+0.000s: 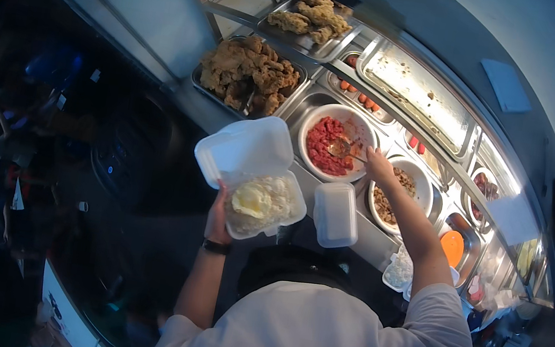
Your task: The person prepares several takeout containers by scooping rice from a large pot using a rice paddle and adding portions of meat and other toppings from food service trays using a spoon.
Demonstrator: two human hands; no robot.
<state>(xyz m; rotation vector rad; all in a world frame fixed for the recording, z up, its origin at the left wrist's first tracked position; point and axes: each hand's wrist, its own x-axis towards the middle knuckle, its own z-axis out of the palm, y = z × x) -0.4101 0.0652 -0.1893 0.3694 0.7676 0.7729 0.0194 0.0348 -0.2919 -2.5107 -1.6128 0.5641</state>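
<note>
The open takeaway box (249, 169) looks like matt white foam, smooth and soft-edged; the small lidded tub (336, 214) beside it is the same dull white. The serving counter (381, 241) and its trays (310, 44) are brushed metal with a cool shine. The fried pieces (249, 74) have a rough, crusty surface. The red filling's bowl (335, 142) is glossy white. The spoon (343, 149) is shiny metal. The shirt (324, 343) is plain matt cloth.
</note>
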